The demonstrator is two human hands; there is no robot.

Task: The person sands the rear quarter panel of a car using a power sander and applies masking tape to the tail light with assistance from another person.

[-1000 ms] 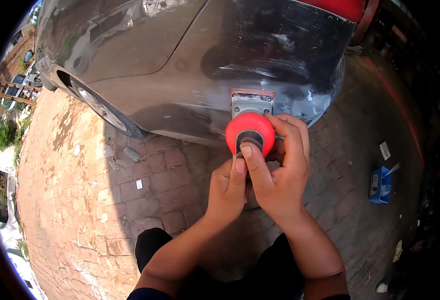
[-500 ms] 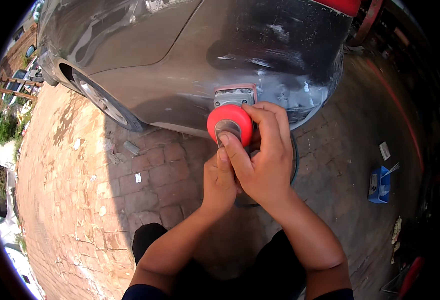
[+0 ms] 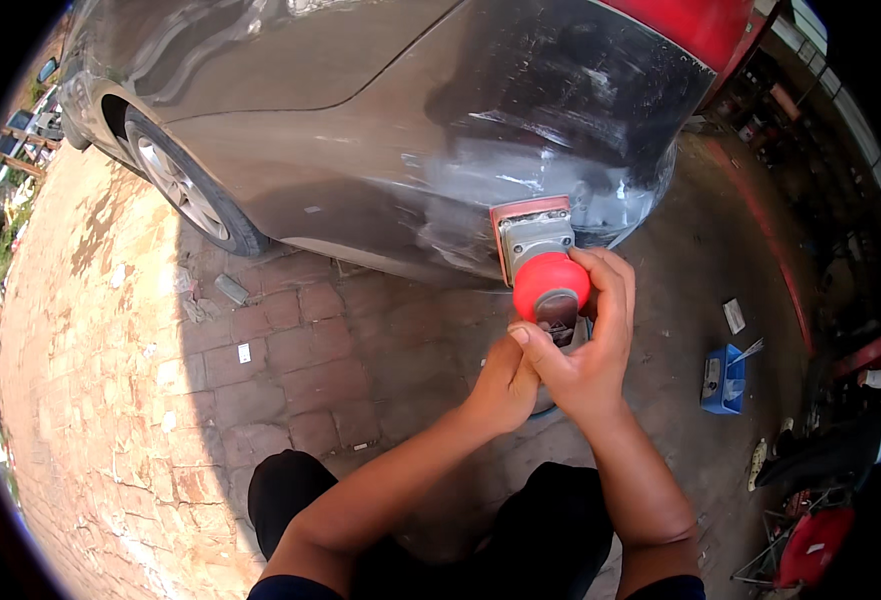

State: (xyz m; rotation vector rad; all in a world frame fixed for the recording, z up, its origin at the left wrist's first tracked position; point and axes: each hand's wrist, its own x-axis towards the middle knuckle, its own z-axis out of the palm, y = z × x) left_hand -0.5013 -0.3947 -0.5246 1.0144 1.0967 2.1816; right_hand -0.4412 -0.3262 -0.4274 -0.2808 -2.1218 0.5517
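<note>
A power sander (image 3: 538,280) with a red round top and a square pad is pressed against the lower rear corner of a dark car (image 3: 340,160). Grey-white scuffed patches spread over the bumper (image 3: 460,225) around the pad. My right hand (image 3: 600,345) wraps the sander's right side, its fingers curled beside the red top and its thumb near the lever. Below it, my left hand (image 3: 505,385) is closed around the handle end, which is mostly hidden by both hands. A short piece of hose shows under the hands.
The car's rear wheel (image 3: 185,190) stands at the left on brick paving (image 3: 270,365). A blue box (image 3: 723,380) holding thin items sits at the right, near a small pale block (image 3: 733,316). A red folding chair (image 3: 813,548) is at the lower right. Litter dots the bricks.
Both hands have moved the sander to the right along the bumper, and its pad is now tilted differently. My view has shifted slightly, bringing more of the right side into sight.
</note>
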